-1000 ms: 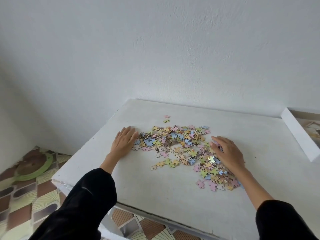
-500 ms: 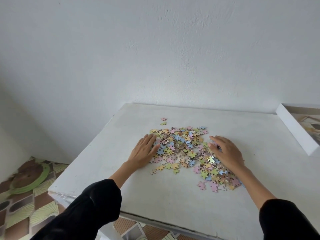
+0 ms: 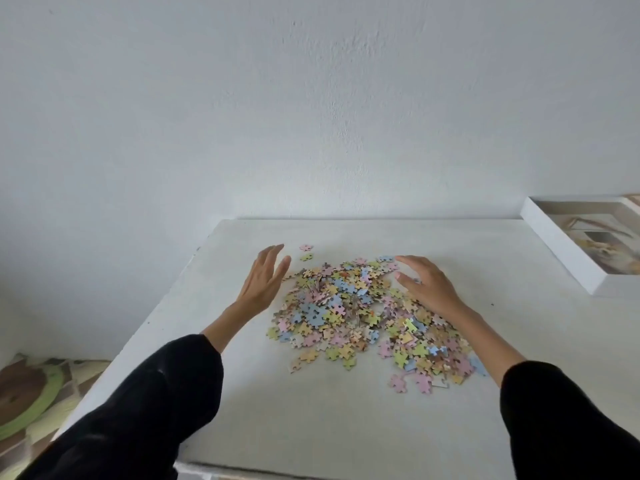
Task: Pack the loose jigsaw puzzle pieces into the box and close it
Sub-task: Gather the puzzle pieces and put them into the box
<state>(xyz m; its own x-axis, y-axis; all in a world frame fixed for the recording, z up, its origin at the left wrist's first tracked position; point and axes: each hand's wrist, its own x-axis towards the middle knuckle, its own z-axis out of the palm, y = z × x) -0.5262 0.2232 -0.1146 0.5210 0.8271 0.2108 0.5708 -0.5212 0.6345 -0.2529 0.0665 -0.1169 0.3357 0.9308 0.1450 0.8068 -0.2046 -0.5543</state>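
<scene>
Pieces (image 3: 360, 313) lie in heap on table (image 3: 311, 427). Your left hand (image 3: 263, 282) left of heap, right hand (image 3: 429, 289) on its right side. Box (image 3: 568, 251) far right, by wall (image 3: 311, 116).

Left hand (image 3: 261, 284) and right hand (image 3: 427, 287) flank the puzzle pieces (image 3: 360, 317), empty, spread; box (image 3: 568, 251) far right.

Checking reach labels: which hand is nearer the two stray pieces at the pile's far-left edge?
Left. The left hand hovers open just left of the two stray pieces; the right hand is across the pile, on its right side.
</scene>
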